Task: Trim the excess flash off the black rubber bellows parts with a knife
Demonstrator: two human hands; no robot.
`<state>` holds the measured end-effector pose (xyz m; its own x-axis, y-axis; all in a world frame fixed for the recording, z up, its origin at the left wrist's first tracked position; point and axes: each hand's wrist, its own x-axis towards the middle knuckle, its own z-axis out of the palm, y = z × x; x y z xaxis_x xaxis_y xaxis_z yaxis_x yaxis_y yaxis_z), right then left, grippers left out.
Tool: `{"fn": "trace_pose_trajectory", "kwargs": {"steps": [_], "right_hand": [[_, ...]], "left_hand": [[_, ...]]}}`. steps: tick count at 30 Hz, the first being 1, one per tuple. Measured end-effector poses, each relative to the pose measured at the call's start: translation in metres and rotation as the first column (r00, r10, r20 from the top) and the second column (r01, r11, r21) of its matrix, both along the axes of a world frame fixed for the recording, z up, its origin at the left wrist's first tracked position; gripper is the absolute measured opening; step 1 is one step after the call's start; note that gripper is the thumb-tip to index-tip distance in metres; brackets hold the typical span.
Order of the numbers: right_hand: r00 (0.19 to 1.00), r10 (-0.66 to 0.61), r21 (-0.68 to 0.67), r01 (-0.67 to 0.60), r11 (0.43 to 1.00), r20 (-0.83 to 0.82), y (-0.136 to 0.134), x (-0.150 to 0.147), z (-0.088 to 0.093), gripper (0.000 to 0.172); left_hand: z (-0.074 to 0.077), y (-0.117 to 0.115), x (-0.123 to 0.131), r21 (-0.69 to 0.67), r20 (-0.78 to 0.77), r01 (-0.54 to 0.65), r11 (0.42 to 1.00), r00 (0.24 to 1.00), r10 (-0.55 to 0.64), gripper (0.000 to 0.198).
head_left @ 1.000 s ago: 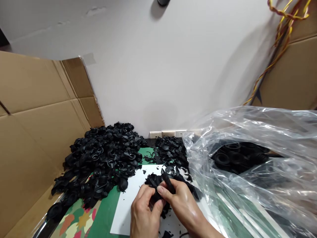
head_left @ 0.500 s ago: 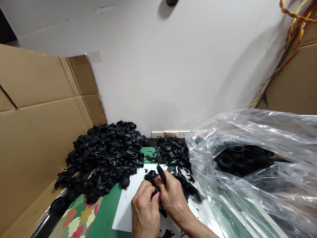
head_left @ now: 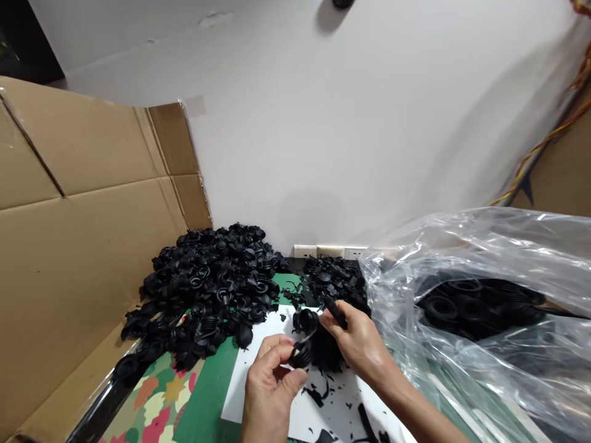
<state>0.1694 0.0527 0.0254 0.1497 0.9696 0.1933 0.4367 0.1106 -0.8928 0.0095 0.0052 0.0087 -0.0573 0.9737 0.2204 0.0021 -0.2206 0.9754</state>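
Observation:
My left hand [head_left: 272, 384] pinches a black ribbed rubber part [head_left: 301, 355] between thumb and fingers, over a white sheet [head_left: 249, 363]. To its right, my right hand [head_left: 357, 335] is closed around a slim black-handled tool [head_left: 335, 312], whose handle end sticks up past the thumb. A thin greyish edge near the rubber part may be its blade, but I cannot make it out clearly. Just beyond my fingers, another black rubber piece [head_left: 305, 320] lies at the edge of dark trimmings. Cut black scraps [head_left: 318, 394] are scattered over the sheet.
A large heap of black rubber parts [head_left: 217, 283] is piled at left, beside a cardboard wall [head_left: 101, 246]. Black scraps [head_left: 337, 277] are heaped at the back near wall sockets [head_left: 330, 251]. At right, a clear plastic bag [head_left: 462, 246] holds black ring-shaped parts [head_left: 471, 307].
My hands, close together before, are now apart; the right one has drawn away to the right with the tool. More scraps show on the sheet. The view has turned slightly left.

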Motion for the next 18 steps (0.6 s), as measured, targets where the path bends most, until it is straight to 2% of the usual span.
{"fn": "trace_pose_trajectory", "kwargs": {"steps": [5,8,11,14,18], "right_hand": [[0.995,0.076,0.017,-0.075,0.997,-0.072,-0.012,0.005,0.004,0.017],[0.962,0.208,0.003,-0.210,0.978,-0.175,-0.023,0.001,0.007,0.016],[0.915,0.314,-0.024,-0.330,0.944,-0.252,-0.033,-0.006,0.006,0.010],[0.896,0.302,-0.043,-0.334,0.942,-0.326,-0.037,-0.011,0.002,0.004],[0.889,0.328,-0.042,-0.359,0.932,-0.319,-0.039,-0.011,0.000,0.002]], "left_hand": [[-0.001,-0.003,0.002,-0.086,0.024,0.024,0.996,0.999,-0.022,0.008],[0.003,-0.004,0.004,-0.107,0.034,0.060,0.992,0.998,-0.056,0.015],[0.005,-0.003,0.009,-0.191,0.176,0.027,0.981,0.984,0.007,0.029],[0.002,-0.002,0.013,-0.209,0.303,0.019,0.978,0.952,0.046,0.037],[0.000,-0.002,0.014,-0.197,0.280,-0.043,0.979,0.955,0.098,0.036]]}}
